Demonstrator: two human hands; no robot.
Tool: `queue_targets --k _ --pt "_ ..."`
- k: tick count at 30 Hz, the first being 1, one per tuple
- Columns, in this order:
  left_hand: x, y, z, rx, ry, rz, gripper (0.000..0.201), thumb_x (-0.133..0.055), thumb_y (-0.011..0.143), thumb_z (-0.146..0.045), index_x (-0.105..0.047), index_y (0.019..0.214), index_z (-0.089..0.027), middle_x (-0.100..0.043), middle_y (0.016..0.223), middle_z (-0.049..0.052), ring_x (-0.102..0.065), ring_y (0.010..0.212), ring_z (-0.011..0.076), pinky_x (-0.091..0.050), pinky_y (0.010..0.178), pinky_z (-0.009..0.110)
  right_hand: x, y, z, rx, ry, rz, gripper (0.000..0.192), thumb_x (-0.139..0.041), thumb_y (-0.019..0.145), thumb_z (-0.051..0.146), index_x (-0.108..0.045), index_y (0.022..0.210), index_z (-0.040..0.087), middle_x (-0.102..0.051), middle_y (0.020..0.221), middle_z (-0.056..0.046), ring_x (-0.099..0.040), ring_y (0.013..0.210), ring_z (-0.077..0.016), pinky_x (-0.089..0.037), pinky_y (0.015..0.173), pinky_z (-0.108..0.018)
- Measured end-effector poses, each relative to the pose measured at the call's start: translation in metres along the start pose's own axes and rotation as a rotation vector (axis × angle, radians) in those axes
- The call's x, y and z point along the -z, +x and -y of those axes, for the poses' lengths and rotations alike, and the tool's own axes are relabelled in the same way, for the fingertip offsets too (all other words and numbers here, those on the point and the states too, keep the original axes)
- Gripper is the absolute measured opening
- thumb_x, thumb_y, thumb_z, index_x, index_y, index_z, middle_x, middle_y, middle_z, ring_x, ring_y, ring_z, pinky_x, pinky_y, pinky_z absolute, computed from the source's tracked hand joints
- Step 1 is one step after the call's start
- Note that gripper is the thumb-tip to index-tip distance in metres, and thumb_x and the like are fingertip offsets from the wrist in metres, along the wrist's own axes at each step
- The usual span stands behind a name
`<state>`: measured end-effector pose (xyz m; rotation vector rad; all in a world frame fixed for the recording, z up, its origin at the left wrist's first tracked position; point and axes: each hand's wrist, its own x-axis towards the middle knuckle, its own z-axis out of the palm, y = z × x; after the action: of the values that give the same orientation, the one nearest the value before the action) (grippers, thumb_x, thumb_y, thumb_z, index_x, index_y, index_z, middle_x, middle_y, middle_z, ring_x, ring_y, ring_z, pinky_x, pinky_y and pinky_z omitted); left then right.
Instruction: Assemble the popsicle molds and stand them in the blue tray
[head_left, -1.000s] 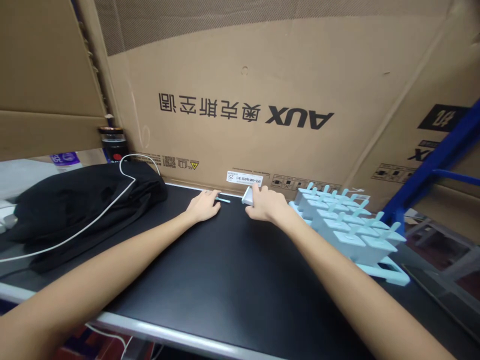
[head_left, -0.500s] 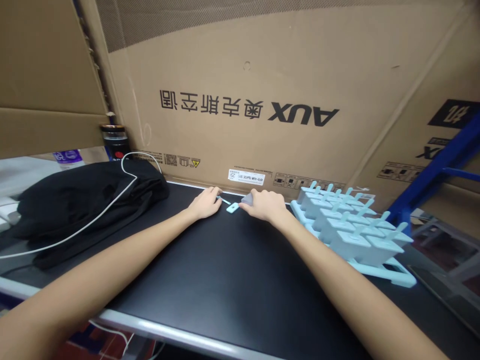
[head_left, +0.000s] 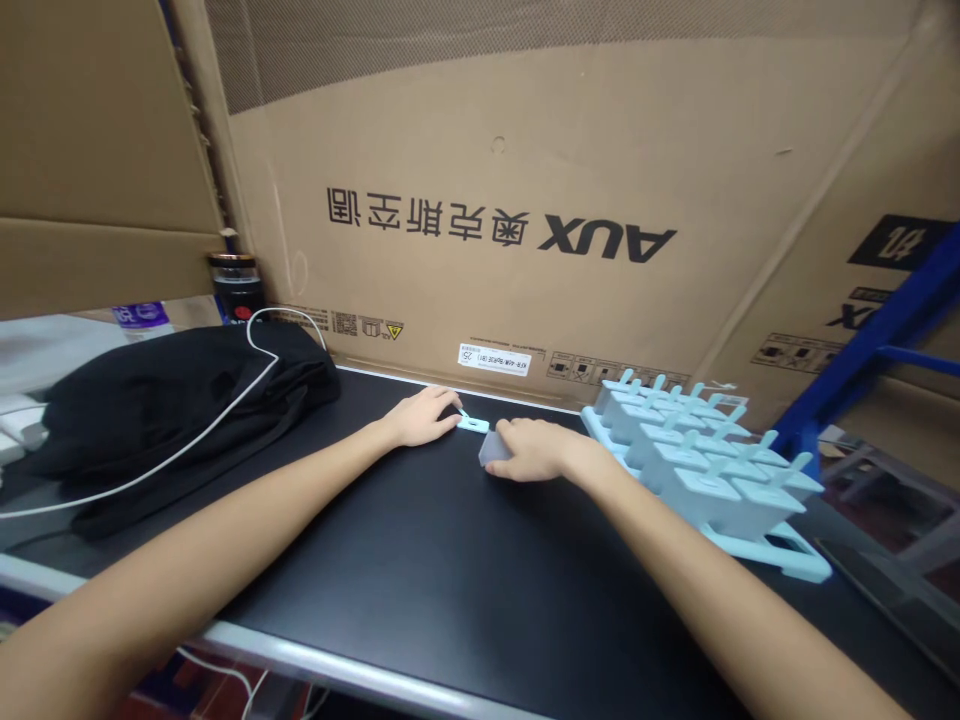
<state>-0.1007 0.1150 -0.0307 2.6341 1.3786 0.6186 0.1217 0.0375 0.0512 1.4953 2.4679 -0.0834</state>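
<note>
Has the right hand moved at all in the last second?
Yes. The right hand, holding a pale mould cup, has come toward the person, away from the white label on the cardboard box.

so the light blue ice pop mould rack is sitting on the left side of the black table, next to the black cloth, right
Not quite. The head view shows the ice pop mould rack on the right side of the black table, beside the right hand. The black cloth lies on the left, apart from it.

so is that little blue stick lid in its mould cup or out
Out. The stick lid lies flat on the black table at the left hand; the right hand holds the cup apart.
</note>
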Motion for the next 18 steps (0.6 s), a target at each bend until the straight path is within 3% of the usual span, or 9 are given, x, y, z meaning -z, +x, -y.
queue_targets --k 3,6,9,11,18 --pt "0.001 -0.001 -0.001 -0.021 -0.003 -0.021 0.035 -0.037 0.099 -0.043 -0.053 0.128 -0.032 -0.054 0.135 0.003 -0.051 0.124 0.0246 -0.047 0.1 0.042 -0.025 -0.019 0.001 0.155 0.024 -0.16 0.061 -0.044 0.091 0.056 -0.056 0.129 0.01 -0.058 0.123 -0.02 -0.056 0.112 -0.0327 -0.046 0.094 -0.045" --pt "0.004 -0.001 -0.005 -0.145 -0.006 -0.033 0.034 -0.04 0.099 -0.048 -0.059 0.122 -0.031 -0.055 0.134 0.003 -0.05 0.123 0.0241 -0.044 0.103 0.042 -0.051 -0.033 -0.004 0.194 0.068 -0.36 0.064 -0.035 0.097 0.052 -0.043 0.144 0.009 -0.054 0.127 -0.019 -0.051 0.115 -0.0301 -0.043 0.097 -0.045" --pt "0.005 0.0 -0.009 -0.279 -0.012 -0.02 0.032 -0.05 0.094 -0.052 -0.064 0.108 -0.026 -0.06 0.125 0.004 -0.054 0.116 0.0236 -0.043 0.102 0.04 -0.064 -0.035 -0.008 0.216 0.084 -0.4 0.066 -0.036 0.097 0.052 -0.041 0.146 0.008 -0.054 0.123 -0.019 -0.05 0.11 -0.0285 -0.043 0.096 -0.044" --pt "0.005 0.001 -0.011 -0.299 -0.024 -0.009 0.03 -0.053 0.094 -0.05 -0.064 0.101 -0.023 -0.064 0.116 0.005 -0.057 0.11 0.0223 -0.045 0.098 0.037 -0.065 -0.032 -0.008 0.209 0.075 -0.424 0.065 -0.037 0.097 0.052 -0.044 0.143 0.008 -0.055 0.118 -0.018 -0.05 0.107 -0.0281 -0.044 0.094 -0.044" --pt "0.003 0.0 -0.018 -0.18 -0.023 -0.047 0.022 -0.04 0.1 -0.038 -0.055 0.102 -0.022 -0.066 0.086 0.002 -0.062 0.076 0.0176 -0.048 0.071 0.03 -0.065 -0.028 -0.009 0.211 0.079 -0.474 0.063 -0.039 0.096 0.053 -0.048 0.141 0.008 -0.055 0.119 -0.018 -0.05 0.108 -0.0285 -0.043 0.093 -0.043"
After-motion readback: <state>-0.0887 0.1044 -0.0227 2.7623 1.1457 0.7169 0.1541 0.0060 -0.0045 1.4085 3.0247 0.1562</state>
